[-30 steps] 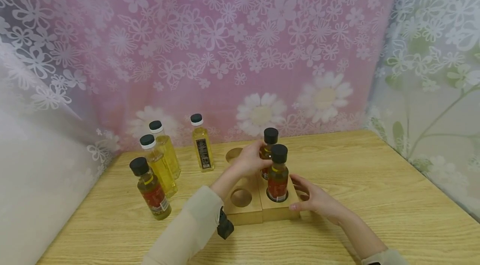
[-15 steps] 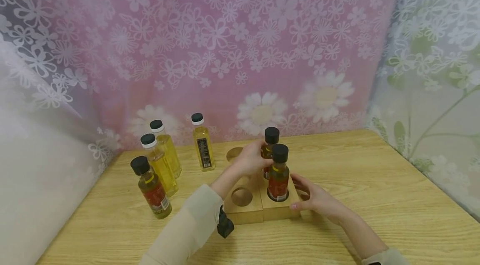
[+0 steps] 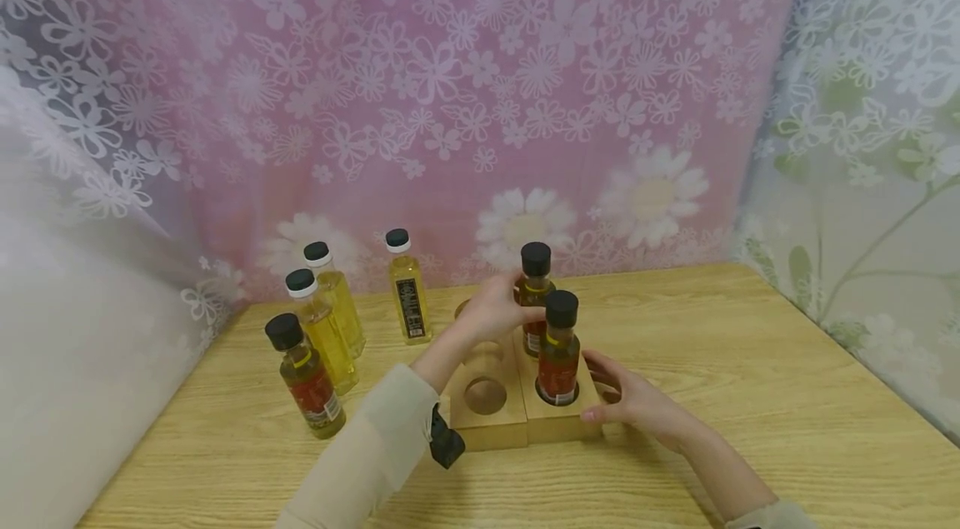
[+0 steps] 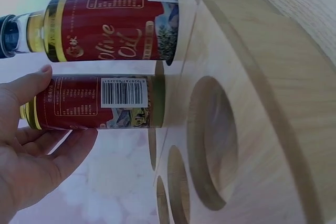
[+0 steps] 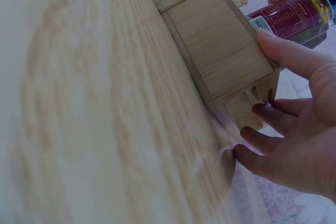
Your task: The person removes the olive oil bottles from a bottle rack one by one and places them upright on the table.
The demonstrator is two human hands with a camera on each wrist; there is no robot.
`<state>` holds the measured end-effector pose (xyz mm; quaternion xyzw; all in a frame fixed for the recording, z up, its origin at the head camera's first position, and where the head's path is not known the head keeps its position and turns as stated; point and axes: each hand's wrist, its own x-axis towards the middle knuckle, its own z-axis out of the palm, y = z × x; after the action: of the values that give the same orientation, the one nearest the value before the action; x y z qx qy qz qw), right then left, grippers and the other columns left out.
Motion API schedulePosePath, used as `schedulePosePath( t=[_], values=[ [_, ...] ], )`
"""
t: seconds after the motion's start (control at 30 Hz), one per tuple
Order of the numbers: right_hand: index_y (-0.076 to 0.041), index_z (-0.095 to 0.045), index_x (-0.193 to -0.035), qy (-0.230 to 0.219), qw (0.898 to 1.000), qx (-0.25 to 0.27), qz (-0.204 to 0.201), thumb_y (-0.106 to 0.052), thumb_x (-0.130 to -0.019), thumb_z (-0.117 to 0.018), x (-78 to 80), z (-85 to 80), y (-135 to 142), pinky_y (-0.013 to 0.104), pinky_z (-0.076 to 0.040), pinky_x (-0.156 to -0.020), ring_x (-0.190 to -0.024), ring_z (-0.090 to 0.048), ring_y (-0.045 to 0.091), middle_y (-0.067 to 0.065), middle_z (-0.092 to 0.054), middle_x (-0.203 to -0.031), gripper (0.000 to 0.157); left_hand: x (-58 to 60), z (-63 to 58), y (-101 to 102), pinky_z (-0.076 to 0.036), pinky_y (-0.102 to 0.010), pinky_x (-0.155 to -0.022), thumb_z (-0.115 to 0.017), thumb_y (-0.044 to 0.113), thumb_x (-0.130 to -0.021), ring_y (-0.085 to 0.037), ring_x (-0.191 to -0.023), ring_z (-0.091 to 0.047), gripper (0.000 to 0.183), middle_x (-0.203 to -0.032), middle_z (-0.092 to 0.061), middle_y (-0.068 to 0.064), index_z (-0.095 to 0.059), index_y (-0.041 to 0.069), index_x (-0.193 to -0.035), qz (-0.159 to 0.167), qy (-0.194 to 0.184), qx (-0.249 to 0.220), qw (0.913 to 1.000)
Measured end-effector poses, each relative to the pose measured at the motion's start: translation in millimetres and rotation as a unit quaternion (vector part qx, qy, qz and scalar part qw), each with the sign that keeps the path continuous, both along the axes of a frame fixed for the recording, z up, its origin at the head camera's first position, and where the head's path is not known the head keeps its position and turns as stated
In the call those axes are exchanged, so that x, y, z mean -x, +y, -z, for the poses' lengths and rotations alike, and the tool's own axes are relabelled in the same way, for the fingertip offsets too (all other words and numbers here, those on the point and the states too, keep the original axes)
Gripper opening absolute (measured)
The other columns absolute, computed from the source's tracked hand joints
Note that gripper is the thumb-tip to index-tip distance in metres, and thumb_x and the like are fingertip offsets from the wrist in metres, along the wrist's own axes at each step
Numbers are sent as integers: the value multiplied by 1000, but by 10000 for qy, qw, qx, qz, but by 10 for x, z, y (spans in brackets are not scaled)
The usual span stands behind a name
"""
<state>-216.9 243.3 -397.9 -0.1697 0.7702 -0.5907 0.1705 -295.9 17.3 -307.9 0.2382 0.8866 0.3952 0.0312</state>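
My left hand (image 3: 497, 311) grips an olive oil bottle (image 3: 534, 337) with a black cap and red label by its upper part. In the left wrist view, thumb and fingers lie around that bottle, and its base is at or just above the face of the wooden rack (image 4: 273, 182). Another red-labelled olive oil bottle (image 3: 558, 366) stands upright in the front right hole. My right hand (image 3: 637, 404) touches the rack's right end, thumb at the front corner, the other fingers loosely bent along the side (image 5: 304, 140).
Left of the rack stand a third red-labelled bottle (image 3: 311, 391) and clear bottles of yellow oil (image 3: 326, 337), one farther back (image 3: 408, 300). A round hole (image 3: 485, 396) shows at the rack's front left. A floral curtain (image 3: 525, 96) hangs behind the wooden table (image 3: 712, 329).
The bottle in my left hand has risen slightly and shifted a little left; its barcode now shows. My right hand stays at the rack's end.
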Motion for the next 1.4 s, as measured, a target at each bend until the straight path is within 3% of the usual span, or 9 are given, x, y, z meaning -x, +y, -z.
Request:
schedulePosePath(
  t=[0.2,0.47,0.83,1.1,1.4],
  values=[
    [3,-5,-147,-24,10000,-21,17,-14,-84,-69,-7,13,5,62,-14,-104,-132,-7,53,28,-2,-150,91,-19,-25,-22,-49,-32,-69,-71,32,-82,-18,-87,-58,46,-104,-59,-4,-53,10,-118,3,21,-1,10000],
    [2,-6,-147,11,10000,-27,1,-15,-84,-69,6,41,6,62,-16,-103,-132,-8,52,27,-3,-150,91,-36,-108,-121,-50,-33,-70,-73,31,-81,-22,-94,-58,47,-107,-59,-5,-54,11,-119,-6,-17,-447,9990],
    [2,-6,-147,-12,10000,-24,57,-15,-83,-70,-5,20,-6,63,-16,-102,-132,-7,53,28,-3,-150,92,-19,-254,-494,-50,-37,-77,-75,37,-77,-18,-92,-59,45,-101,-62,0,-59,15,-112,-714,256,-794,9940],
    [2,-6,-147,27,10000,-1,64,-14,-83,-70,-21,5,0,62,-15,-104,-132,-8,52,28,-4,-149,92,-68,-346,-828,-48,-41,-82,-75,32,-79,-22,-98,-57,53,-108,-60,-6,-53,12,-123,-1170,212,-1231,9853],
    [1,-5,-147,-61,9999,-44,99,-14,-83,-70,-6,3,-11,63,-15,-103,-132,-6,53,28,-3,-150,92,-115,-309,-1156,-45,-46,-89,-72,26,-82,-29,-107,-54,52,-115,-56,-13,-50,6,-126,-1445,126,-1282,9811]
  ],
)
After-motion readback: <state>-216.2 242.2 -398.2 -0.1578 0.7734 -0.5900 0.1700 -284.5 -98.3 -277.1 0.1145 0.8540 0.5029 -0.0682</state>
